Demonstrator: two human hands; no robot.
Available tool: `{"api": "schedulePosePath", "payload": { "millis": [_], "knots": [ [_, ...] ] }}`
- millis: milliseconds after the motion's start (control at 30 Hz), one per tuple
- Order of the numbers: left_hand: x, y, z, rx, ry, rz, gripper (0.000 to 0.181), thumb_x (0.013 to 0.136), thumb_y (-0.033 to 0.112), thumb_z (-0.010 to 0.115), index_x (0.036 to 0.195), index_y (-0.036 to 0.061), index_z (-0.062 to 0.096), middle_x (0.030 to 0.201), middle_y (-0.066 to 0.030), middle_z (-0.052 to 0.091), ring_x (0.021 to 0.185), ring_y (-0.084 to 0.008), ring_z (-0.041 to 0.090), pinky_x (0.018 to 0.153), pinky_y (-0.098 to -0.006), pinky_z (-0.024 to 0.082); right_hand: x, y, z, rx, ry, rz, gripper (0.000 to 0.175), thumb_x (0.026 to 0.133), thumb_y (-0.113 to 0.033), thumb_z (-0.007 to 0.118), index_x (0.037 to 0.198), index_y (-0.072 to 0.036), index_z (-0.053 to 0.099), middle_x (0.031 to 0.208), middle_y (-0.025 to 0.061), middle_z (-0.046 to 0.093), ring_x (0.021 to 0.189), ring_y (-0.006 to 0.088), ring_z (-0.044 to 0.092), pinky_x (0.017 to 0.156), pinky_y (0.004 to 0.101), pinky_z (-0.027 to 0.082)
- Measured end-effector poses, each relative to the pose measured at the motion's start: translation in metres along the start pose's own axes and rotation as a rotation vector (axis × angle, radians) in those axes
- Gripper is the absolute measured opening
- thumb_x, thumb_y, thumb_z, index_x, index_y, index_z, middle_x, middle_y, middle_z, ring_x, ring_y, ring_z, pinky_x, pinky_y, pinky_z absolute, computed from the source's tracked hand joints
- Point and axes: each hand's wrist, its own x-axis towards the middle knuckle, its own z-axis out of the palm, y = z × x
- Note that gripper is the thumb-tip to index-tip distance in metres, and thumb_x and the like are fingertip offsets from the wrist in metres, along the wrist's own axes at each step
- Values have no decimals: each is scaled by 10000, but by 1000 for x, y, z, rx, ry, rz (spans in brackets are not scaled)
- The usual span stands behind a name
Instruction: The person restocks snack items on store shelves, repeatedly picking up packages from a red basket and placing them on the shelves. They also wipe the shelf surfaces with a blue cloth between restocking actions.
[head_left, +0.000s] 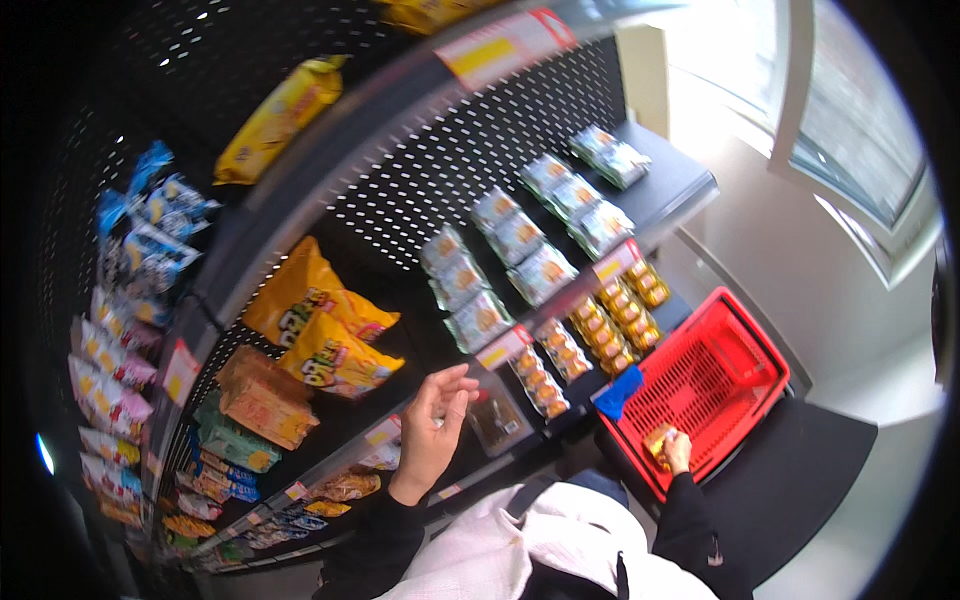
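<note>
My right hand (679, 452) grips a small gold-and-brown snack packet (660, 442) inside a red plastic shopping basket (757, 330), near its lower side. A blue cloth-like item (621, 392) lies over the basket's left rim. My left hand (433, 431) is raised in front of the shelving, palm up with fingers a little curled, and nothing shows in it. Behind it, a flat clear-topped package (495, 416) lies on the shelf. Rows of gold-wrapped snack packs (600, 335) stand on the lower shelf left of the basket.
Silver-green snack packets (540, 270) line the shelf above. Yellow snack bags (330, 352), orange-brown packs (262, 394) and pink-white bags (112, 367) fill the shelving at left. The basket rests beside a black surface (810, 457). A window (859, 112) is at the upper right.
</note>
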Motion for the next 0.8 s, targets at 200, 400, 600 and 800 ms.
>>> {"api": "schedulePosePath", "payload": {
  "millis": [200, 400, 600, 800],
  "knots": [
    [28, 110, -57, 469, 367, 757, 307, 954, -18, 596, 1260, -7, 620, 1204, -149, 692, 1060, -240, 679, 939, -358, 533, -47, -194, -103, 631, -188, -596, 157, 1053, -147, 562, 962, -36, 627, 740, 17, 608, 579, 95, 585, 513, 248, 500],
    [50, 184, -114, 575, 718, 952, 312, 928, 4, 626, 1239, -14, 640, 1293, -180, 663, 1201, -294, 637, 1005, -397, 508, -203, -437, -259, 593, -25, -1350, 151, 1073, -75, 549, 1113, 24, 656, 878, 44, 678, 721, 80, 622, 644, 229, 514],
    [90, 207, -155, 439, 614, 656, 489, 1055, 400, 581, 1360, 17, 598, 1355, -191, 644, 1253, -299, 621, 998, -391, 512, -313, -601, -304, 526, 11, -1865, 228, 1037, -167, 578, 1142, -5, 699, 1024, 105, 765, 960, 177, 744, 841, 293, 557],
    [127, 204, -187, 415, 410, 396, 632, 1064, 499, 519, 1441, -7, 522, 1288, -281, 658, 1213, -343, 651, 1000, -392, 510, -306, -722, -264, -43, 42, -1846, 281, 987, -197, 560, 1114, -9, 726, 1039, 223, 722, 1003, 389, 691, 843, 420, 571]
  ]
}}
